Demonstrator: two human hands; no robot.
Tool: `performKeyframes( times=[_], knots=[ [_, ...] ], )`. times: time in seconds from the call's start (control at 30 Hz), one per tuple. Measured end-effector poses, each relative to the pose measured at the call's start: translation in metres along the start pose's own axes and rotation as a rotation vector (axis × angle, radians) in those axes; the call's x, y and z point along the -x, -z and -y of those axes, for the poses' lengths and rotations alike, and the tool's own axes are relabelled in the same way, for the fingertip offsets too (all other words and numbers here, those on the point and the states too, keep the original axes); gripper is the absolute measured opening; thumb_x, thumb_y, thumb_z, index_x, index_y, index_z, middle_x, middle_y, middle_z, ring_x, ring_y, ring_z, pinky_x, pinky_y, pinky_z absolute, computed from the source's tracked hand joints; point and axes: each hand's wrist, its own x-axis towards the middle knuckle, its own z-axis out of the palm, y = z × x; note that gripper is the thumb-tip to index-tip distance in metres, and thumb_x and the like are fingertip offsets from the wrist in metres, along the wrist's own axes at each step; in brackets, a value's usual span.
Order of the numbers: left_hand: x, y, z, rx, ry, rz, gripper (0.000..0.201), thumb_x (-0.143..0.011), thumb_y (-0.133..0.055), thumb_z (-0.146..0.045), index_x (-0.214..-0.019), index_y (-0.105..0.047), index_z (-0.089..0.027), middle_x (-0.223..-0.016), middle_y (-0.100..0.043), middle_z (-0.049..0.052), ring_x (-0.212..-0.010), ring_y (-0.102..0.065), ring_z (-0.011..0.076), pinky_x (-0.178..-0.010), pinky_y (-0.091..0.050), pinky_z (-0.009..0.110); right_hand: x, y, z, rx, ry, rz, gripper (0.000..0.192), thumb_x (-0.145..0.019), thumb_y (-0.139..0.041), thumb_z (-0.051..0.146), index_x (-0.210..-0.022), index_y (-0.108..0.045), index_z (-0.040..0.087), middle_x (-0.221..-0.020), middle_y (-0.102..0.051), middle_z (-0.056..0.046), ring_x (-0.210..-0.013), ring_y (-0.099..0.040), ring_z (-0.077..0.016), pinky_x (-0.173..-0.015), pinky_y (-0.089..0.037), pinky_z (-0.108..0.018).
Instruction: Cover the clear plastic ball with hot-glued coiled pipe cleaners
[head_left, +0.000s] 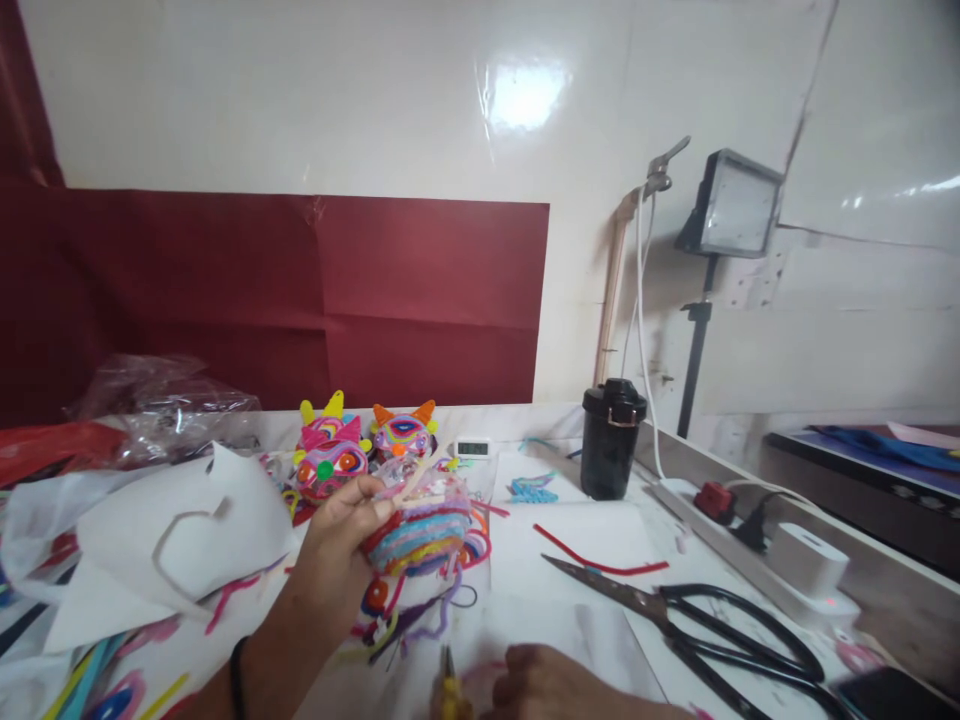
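Nearest the camera, the right hand (544, 685) is cut off by the lower edge; what its fingers close on, I cannot tell. Beside it lie large black-handled scissors (658, 608), points toward the work, so a sweeping forearm could knock them. Left of the scissors, the left hand (337, 540) pinches one edge of the striped fuzzy piece (421, 540) between thumb and forefinger; so narrow a hold might let it twist or slip. Below, the yellow-handled tool (453, 692) points up near loose purple strands (411, 620), which its tip could snag.
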Motion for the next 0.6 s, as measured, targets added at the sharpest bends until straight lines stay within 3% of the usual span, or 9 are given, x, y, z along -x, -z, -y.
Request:
performKeyframes(
  times=[0.07, 0.13, 0.23, 0.3, 0.37, 0.5, 0.6],
  knots=[
    [0.003, -0.003, 0.001, -0.043, 0.003, 0.001, 0.02, -0.058, -0.075, -0.017, -0.066, -0.057, -0.018, -0.049, -0.063, -0.004, -0.043, -0.056, 0.0118, -0.047, -0.046, 0.022, 0.014, 0.043, 0.006, -0.021, -0.015, -0.177, 0.014, -0.089, -0.056, 0.028, -0.078, -0.059, 0.021, -0.065, -0.068, 0.002, -0.053, -0.058, -0.0142, -0.05, -0.04, -0.028],
    [0.006, -0.005, 0.003, -0.094, -0.004, 0.002, 0.019, -0.059, -0.075, -0.019, -0.064, -0.057, -0.018, -0.048, -0.062, -0.003, -0.043, -0.055, 0.011, -0.047, -0.045, 0.021, 0.026, 0.086, 0.009, -0.102, -0.169, -0.474, 0.012, -0.088, -0.058, 0.029, -0.083, -0.059, 0.018, -0.076, -0.067, -0.003, -0.069, -0.061, -0.0166, -0.062, -0.045, -0.028],
    [0.01, -0.008, 0.004, -0.171, 0.003, 0.008, 0.018, -0.06, -0.075, -0.022, -0.063, -0.058, -0.019, -0.046, -0.059, -0.004, -0.041, -0.053, 0.0102, -0.045, -0.042, 0.019, 0.032, 0.124, 0.003, -0.097, -0.303, -0.806, 0.015, -0.09, -0.055, 0.024, -0.101, -0.059, 0.015, -0.095, -0.064, -0.01, -0.089, -0.058, -0.0219, -0.077, -0.046, -0.034],
    [0.012, -0.01, 0.005, -0.21, 0.014, 0.018, 0.019, -0.059, -0.076, -0.023, -0.063, -0.058, -0.019, -0.047, -0.058, -0.004, -0.043, -0.054, 0.0111, -0.045, -0.042, 0.02, 0.03, 0.127, -0.007, -0.081, -0.351, -0.846, 0.025, -0.091, -0.056, 0.022, -0.114, -0.057, 0.014, -0.111, -0.062, -0.013, -0.103, -0.054, -0.0247, -0.087, -0.044, -0.038],
    [0.014, -0.011, 0.005, -0.245, 0.021, 0.034, 0.019, -0.058, -0.076, -0.024, -0.063, -0.058, -0.019, -0.049, -0.059, -0.004, -0.045, -0.055, 0.0121, -0.047, -0.043, 0.021, 0.025, 0.122, -0.015, -0.096, -0.353, -0.825, 0.028, -0.092, -0.055, 0.022, -0.119, -0.057, 0.014, -0.112, -0.063, -0.013, -0.105, -0.054, -0.0255, -0.089, -0.043, -0.04],
    [0.016, -0.015, 0.006, -0.294, 0.024, 0.036, 0.019, -0.058, -0.076, -0.023, -0.061, -0.058, -0.019, -0.052, -0.061, -0.004, -0.047, -0.056, 0.0125, -0.048, -0.045, 0.022, 0.02, 0.113, -0.023, -0.198, -0.345, -0.838, 0.016, -0.092, -0.054, 0.018, -0.097, -0.068, 0.012, -0.083, -0.068, -0.009, -0.078, -0.06, -0.02, -0.073, -0.046, -0.033],
    [0.017, -0.016, 0.007, -0.306, 0.033, 0.035, 0.019, -0.059, -0.076, -0.023, -0.06, -0.058, -0.019, -0.051, -0.061, -0.004, -0.045, -0.055, 0.0112, -0.046, -0.043, 0.02, 0.022, 0.114, -0.022, -0.335, -0.425, -0.843, 0.014, -0.089, -0.059, 0.015, -0.08, -0.069, 0.012, -0.071, -0.068, -0.005, -0.064, -0.059, -0.0146, -0.061, -0.043, -0.026]
  ],
)
